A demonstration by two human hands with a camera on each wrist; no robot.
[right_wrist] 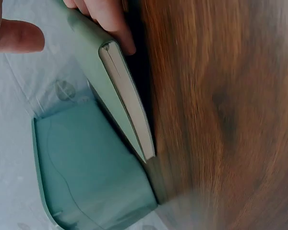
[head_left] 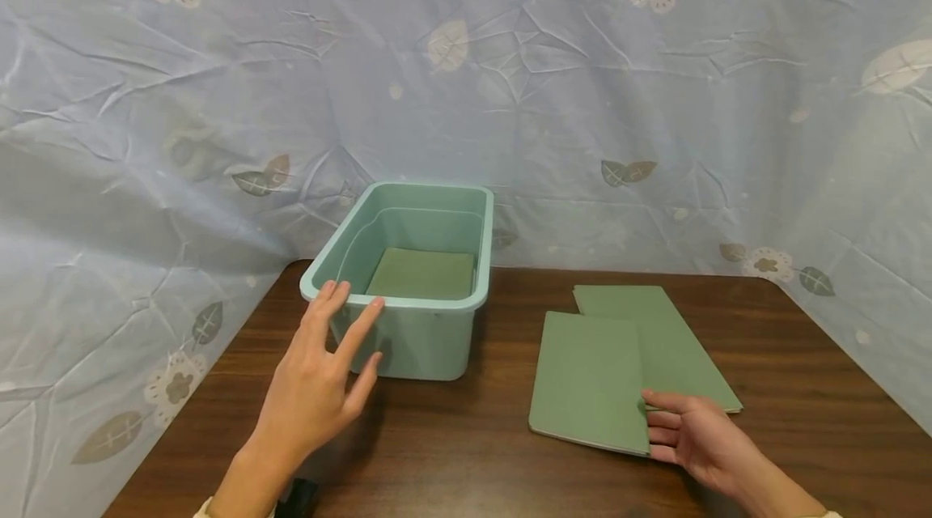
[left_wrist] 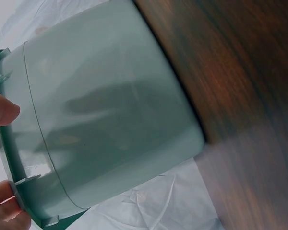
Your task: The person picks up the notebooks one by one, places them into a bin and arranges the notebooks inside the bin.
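My right hand (head_left: pixel 702 437) holds a green notebook (head_left: pixel 588 380) by its right edge, thumb at the top and fingers underneath. Its spine and pale page edges face the camera in the right wrist view, where the fingers (right_wrist: pixel 108 19) lie against the spine side. Partly under it in the head view lies another green notebook (head_left: pixel 673 340) on the table. At the left, my left hand (head_left: pixel 309 380) has its fingers spread, fingertips right at the near rim of a light green plastic bin (head_left: pixel 408 344). Inside the bin, a green notebook (head_left: pixel 422 273) lies flat.
The dark wooden table (head_left: pixel 466 453) reaches back to a hanging pale floral sheet (head_left: pixel 466 113), which also flanks both sides. The bin stands upright near the table's back left. A small black object (head_left: pixel 297 495) is beside my left wrist.
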